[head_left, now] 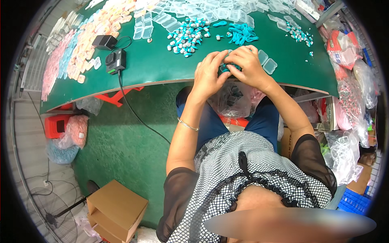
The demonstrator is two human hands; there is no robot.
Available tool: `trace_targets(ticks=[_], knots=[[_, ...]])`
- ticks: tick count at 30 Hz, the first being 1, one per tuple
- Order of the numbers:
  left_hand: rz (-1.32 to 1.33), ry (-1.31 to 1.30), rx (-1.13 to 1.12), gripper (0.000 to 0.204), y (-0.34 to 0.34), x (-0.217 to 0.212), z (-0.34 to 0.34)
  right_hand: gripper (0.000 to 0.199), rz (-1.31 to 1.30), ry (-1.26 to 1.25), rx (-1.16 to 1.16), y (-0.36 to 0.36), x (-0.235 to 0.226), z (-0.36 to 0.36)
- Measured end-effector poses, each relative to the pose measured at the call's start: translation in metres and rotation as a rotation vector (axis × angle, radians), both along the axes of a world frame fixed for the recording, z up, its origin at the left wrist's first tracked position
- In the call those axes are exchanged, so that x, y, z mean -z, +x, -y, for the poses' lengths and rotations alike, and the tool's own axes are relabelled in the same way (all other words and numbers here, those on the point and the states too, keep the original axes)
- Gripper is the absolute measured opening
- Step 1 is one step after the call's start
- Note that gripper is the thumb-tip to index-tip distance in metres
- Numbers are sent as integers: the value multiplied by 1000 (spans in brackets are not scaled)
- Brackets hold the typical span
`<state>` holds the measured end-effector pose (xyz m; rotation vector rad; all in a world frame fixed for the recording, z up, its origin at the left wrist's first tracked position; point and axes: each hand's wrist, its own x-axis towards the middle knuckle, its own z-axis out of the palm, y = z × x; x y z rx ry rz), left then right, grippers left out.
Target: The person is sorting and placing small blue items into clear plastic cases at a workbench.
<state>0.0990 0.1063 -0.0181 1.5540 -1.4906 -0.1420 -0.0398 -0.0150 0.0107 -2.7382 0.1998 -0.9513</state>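
Note:
Both of my hands meet over the near edge of the green table. My left hand [210, 73] is closed, its fingers bent around a small teal bundle [225, 68] that looks like cord. From the other side my right hand [250, 67] pinches the same bundle, its thumb and fingers pressed together. A piece of clear plastic shows by the fingertips, but the hands mostly hide it. Beside my right hand lies an open clear plastic case [269, 65]. Farther back are a pile of teal and white beaded pieces [188, 35] and a heap of teal cords [242, 34].
Many clear cases [202, 9] cover the back of the green table [158, 67]. Peach pieces [103, 26] and pink pieces [56, 60] lie at the left. Two black devices [116, 60] with a cable stand nearby. More small teal and white pieces [300, 34] lie at the right.

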Motion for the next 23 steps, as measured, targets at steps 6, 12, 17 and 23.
trace_targets(ticks=[6,12,17,23], knots=[[22,16,-10,65,0,-2,-1,10,11,63,82,-4,3,-3],[27,11,-14,66,0,0,-1,12,-63,-32,43,-6,2,-4],[30,3,-8,66,0,-2,-1,13,-60,-32,10,-4,-5,-1],[30,23,-17,66,-1,-2,-1,14,-183,-157,-27,-6,-10,3]])
